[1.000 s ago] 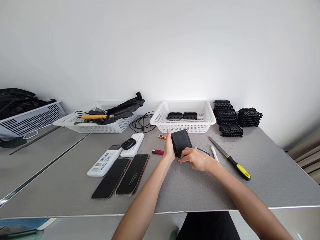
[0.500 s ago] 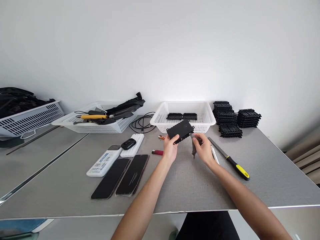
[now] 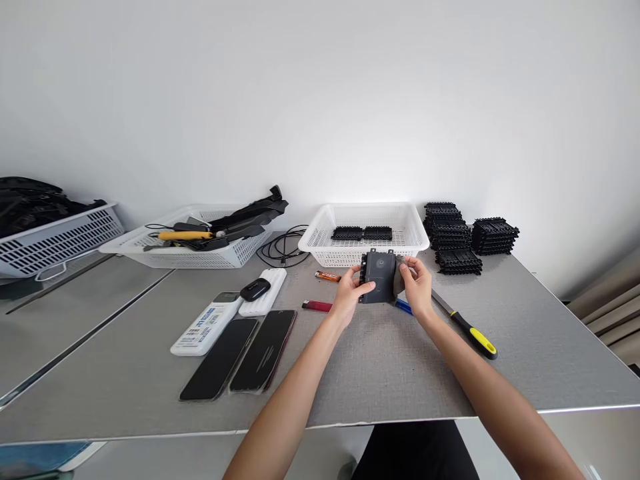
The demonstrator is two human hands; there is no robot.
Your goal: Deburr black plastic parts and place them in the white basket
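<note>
A flat black plastic piece is held up above the grey table, its broad face turned toward the camera, caught between the two hands. The left hand grips its left edge, with the thumb laid across the lower left of the face and the other fingers behind it. The right hand closes on its right edge, and a small grey cloth is pinched between those fingers and the piece. Just below the right fingers a blue pen pokes out on the table, and further right of them lies a file with a yellow and black handle. Just left of the left fingers lie a red lighter and, a little farther from the person, an orange lighter. Beyond the fingertips stands a white basket with two more black pieces lying in it. To the right of that basket, well past the right fingers, are stacks of black pieces. Well left of the left hand lie two dark phones side by side, a white remote, and a white power bank with a small black case on top. Farther left and back are a coil of black cable and a second white basket holding tools.
</note>
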